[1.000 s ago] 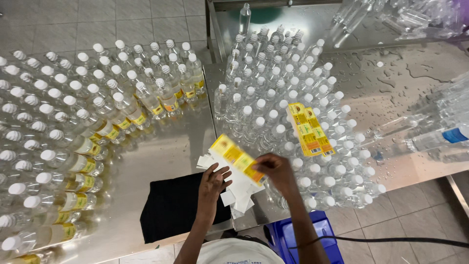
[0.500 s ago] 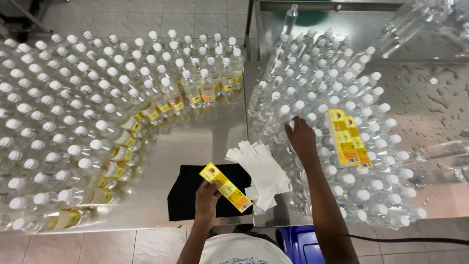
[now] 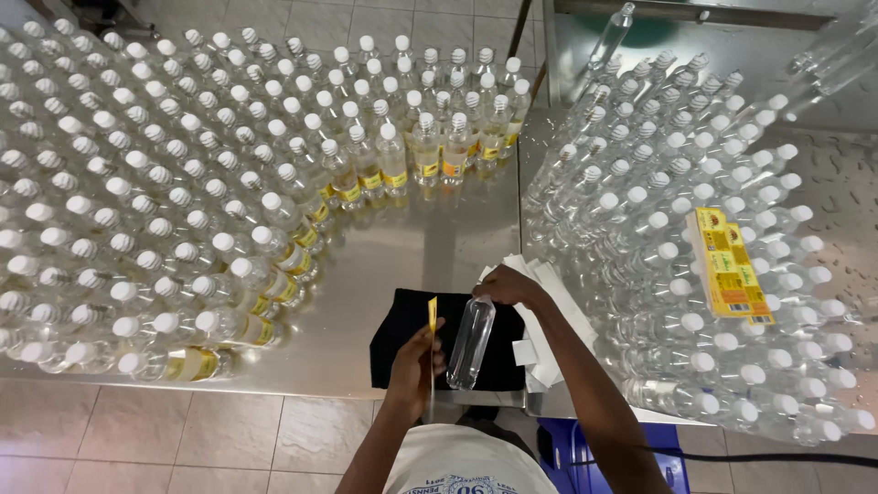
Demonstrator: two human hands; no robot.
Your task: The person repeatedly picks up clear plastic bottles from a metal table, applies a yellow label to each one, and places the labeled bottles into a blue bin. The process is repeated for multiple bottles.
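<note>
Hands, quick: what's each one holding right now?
Left hand: closed on a yellow label strip, held edge-on.
Right hand: closed on the cap end of a clear bottle, over the black cloth.

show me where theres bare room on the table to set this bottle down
Bare steel lies between the labelled bottles at the back, the black cloth in front and the unlabelled bottles on the right. Another strip runs left of the cloth. Everywhere else, bottles stand packed.

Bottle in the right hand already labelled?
No, the clear bottle in the right hand is bare; the left hand holds the yellow label.
</note>
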